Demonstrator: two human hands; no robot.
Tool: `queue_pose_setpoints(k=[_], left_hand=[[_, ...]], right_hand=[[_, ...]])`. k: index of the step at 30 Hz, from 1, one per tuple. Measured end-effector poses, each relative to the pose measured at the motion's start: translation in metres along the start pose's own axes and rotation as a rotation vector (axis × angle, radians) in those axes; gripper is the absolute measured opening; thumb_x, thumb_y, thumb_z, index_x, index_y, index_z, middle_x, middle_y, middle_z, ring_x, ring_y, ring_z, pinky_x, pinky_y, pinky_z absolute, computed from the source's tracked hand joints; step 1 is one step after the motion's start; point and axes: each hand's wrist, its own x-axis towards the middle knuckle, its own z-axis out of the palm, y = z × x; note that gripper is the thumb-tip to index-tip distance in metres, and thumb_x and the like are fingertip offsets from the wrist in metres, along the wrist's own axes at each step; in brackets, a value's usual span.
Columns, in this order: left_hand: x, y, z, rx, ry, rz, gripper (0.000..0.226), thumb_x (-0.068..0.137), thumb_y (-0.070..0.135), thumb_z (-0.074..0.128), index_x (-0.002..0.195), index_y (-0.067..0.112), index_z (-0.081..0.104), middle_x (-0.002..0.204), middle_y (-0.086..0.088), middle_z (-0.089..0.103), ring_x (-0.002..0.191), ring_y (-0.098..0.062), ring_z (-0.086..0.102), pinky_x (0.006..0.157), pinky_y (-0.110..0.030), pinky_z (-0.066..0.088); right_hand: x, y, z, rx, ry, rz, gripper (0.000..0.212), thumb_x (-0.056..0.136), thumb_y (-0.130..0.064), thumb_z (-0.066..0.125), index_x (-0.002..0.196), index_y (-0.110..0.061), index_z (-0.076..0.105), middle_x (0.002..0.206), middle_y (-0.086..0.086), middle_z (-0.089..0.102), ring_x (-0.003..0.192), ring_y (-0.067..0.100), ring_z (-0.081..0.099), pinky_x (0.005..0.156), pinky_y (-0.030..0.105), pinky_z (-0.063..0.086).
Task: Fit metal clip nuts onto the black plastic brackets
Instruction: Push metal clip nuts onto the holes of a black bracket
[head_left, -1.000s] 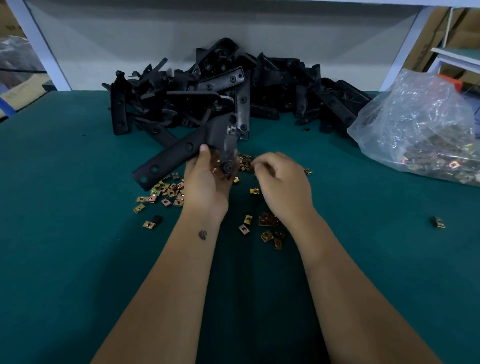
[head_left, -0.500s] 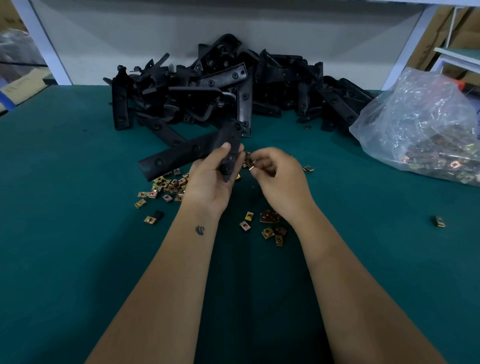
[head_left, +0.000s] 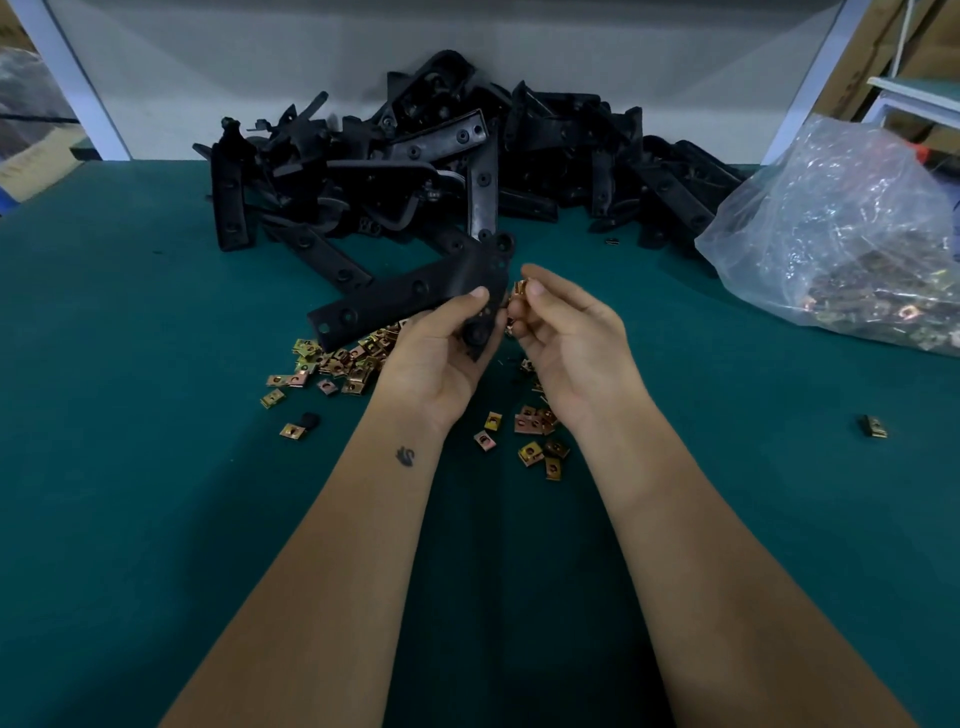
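Note:
My left hand (head_left: 441, 353) grips a long black plastic bracket (head_left: 410, 299) near its right end, above the green table; its long arm points down to the left. My right hand (head_left: 566, 332) pinches a brass-coloured metal clip nut (head_left: 519, 288) in its fingertips, right beside the bracket's right end. Whether the nut touches the bracket I cannot tell. Loose clip nuts (head_left: 332, 364) lie scattered on the table under and in front of both hands.
A big heap of black brackets (head_left: 457, 161) fills the back of the green table (head_left: 130, 467). At the right stands a clear plastic bag of clip nuts (head_left: 852, 234). A lone nut (head_left: 874, 427) lies far right.
My left hand has turned the bracket flatter and kept hold of it. My right hand has lifted from the scattered nuts with a clip nut and brought it to the bracket's end.

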Motion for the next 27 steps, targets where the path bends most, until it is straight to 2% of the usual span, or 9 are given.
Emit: queue_pose_setpoints(k=[7, 9, 12, 14, 27], left_hand=[[-0.0036, 0.0006, 0.0026, 0.033, -0.052, 0.009, 0.032, 0.092, 0.004, 0.061, 0.066, 0.011, 0.078, 0.083, -0.005, 0.075, 0.079, -0.011, 0.073, 0.074, -0.021, 0.058], [-0.0035, 0.0008, 0.003, 0.025, -0.048, 0.018, 0.028, 0.092, 0.005, 0.061, 0.069, 0.01, 0.078, 0.085, -0.006, 0.076, 0.08, -0.012, 0.073, 0.073, -0.022, 0.058], [-0.0028, 0.0002, 0.0029, 0.011, -0.037, 0.033, 0.011, 0.091, 0.005, 0.062, 0.086, 0.005, 0.071, 0.087, -0.006, 0.075, 0.081, -0.012, 0.073, 0.071, -0.021, 0.058], [-0.0023, 0.0001, 0.0031, 0.008, -0.038, 0.031, 0.008, 0.092, 0.005, 0.061, 0.092, 0.004, 0.069, 0.087, -0.006, 0.075, 0.081, -0.012, 0.072, 0.072, -0.021, 0.058], [-0.0057, 0.0001, 0.0048, 0.046, -0.035, -0.007, 0.009, 0.094, 0.009, 0.061, 0.093, 0.006, 0.069, 0.086, -0.005, 0.074, 0.079, -0.012, 0.07, 0.075, -0.022, 0.058]], right_hand=[[0.0015, -0.0002, -0.0011, 0.035, -0.012, 0.001, 0.014, 0.092, 0.002, 0.06, 0.094, -0.006, 0.072, 0.079, 0.007, 0.072, 0.071, 0.013, 0.066, 0.074, 0.024, 0.056], [0.0013, -0.0007, -0.0004, 0.029, -0.018, -0.017, 0.015, 0.092, 0.003, 0.06, 0.092, -0.006, 0.072, 0.08, 0.007, 0.073, 0.071, 0.013, 0.066, 0.07, 0.023, 0.056], [0.0002, -0.0005, 0.0004, -0.004, -0.027, -0.054, 0.017, 0.091, 0.005, 0.06, 0.089, -0.007, 0.072, 0.081, 0.007, 0.073, 0.072, 0.013, 0.066, 0.07, 0.022, 0.055], [-0.0004, -0.0008, 0.001, -0.019, -0.024, -0.064, 0.017, 0.09, 0.006, 0.061, 0.088, -0.007, 0.072, 0.081, 0.007, 0.073, 0.071, 0.013, 0.065, 0.069, 0.022, 0.055], [-0.0009, -0.0014, 0.001, -0.037, 0.011, -0.038, 0.012, 0.089, 0.002, 0.063, 0.086, -0.007, 0.071, 0.082, 0.007, 0.072, 0.068, 0.013, 0.063, 0.063, 0.022, 0.053]])
